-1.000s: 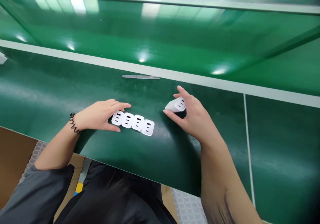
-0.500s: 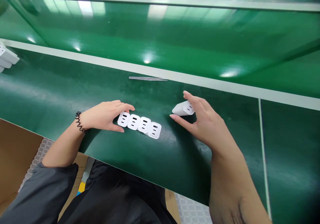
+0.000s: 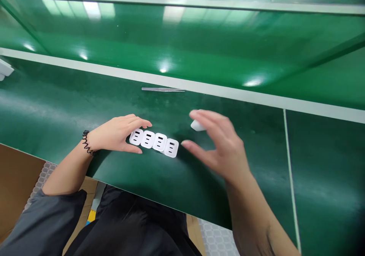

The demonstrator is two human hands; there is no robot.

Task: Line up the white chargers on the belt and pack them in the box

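Note:
Several white chargers (image 3: 154,142) stand side by side in a short row on the green belt (image 3: 71,100), slotted faces up. My left hand (image 3: 114,134), with a black coil band on the wrist, brackets the row's left end between thumb and forefinger. My right hand (image 3: 221,145) is blurred by motion just right of the row, with its fingers spread and its thumb apart. A single white charger (image 3: 196,126) lies on the belt and peeks out behind the right fingertips. Whether the fingers touch it I cannot tell.
Metal tweezers (image 3: 162,89) lie by the pale rail (image 3: 256,96) behind the hands. More white chargers (image 3: 4,69) sit at the far left edge. A cardboard box (image 3: 14,180) and a gridded tray (image 3: 213,240) lie below the belt's near edge.
My right hand has swung left toward the row and spread over the single charger, which it cupped before. The left hand and the row have stayed put.

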